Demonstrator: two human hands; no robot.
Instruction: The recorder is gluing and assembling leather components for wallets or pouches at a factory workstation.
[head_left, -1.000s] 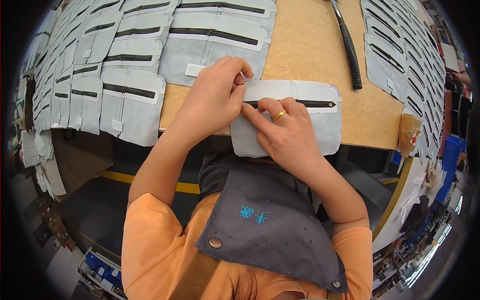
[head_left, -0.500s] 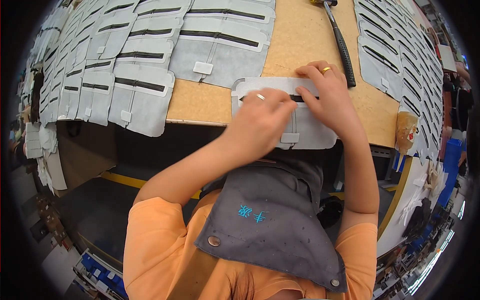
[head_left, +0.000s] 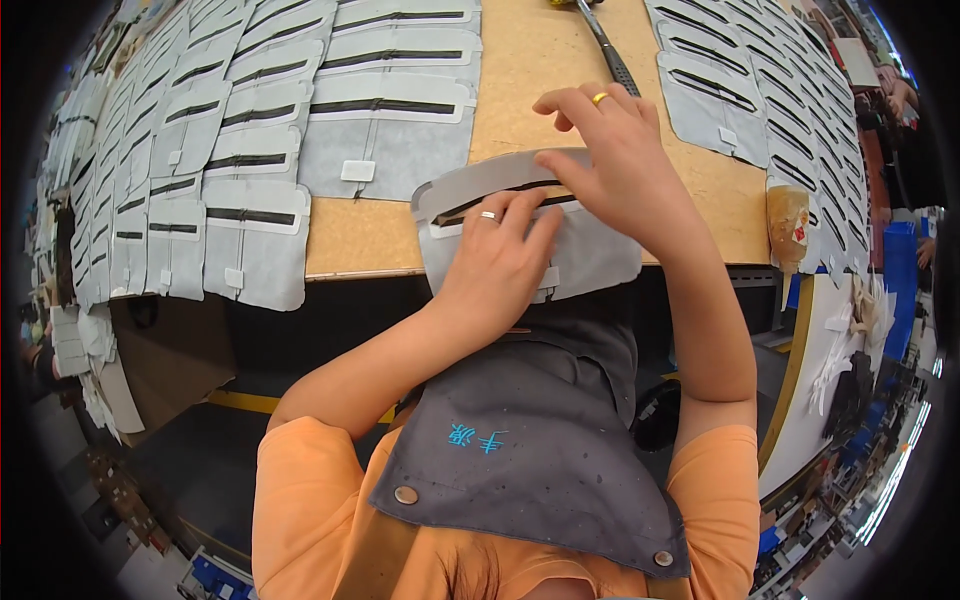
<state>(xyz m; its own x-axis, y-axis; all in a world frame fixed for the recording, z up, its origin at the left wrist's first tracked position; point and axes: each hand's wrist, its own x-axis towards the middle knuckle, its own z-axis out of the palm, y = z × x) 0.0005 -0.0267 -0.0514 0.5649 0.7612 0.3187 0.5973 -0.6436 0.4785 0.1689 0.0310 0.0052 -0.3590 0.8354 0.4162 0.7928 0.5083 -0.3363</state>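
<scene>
A grey fabric panel (head_left: 602, 262) with a long dark slot lies at the table's front edge, bowed up along its far side. My left hand (head_left: 505, 250) rests on it, fingers spread over the slot, pressing on the surface and gripping nothing that shows. Over the panel's right part hovers my right hand (head_left: 625, 165), its thumb and fingers apart and bent, with nothing between them. The thumb tip is close to the panel's far edge; whether it touches I cannot tell. A small pale tab on the panel is partly covered by my left hand.
Overlapping rows of similar grey panels (head_left: 390, 150) cover the table's left side, and more panels (head_left: 710, 115) line the right. A hammer with a black handle (head_left: 610, 55) lies beyond my right hand. An amber squeeze bottle (head_left: 788, 220) hangs at the right front edge.
My left hand has flattened onto the panel from a pinched pose. My right hand has lifted off it and opened. The panel's far side now bows upward. The whole view has shifted.
</scene>
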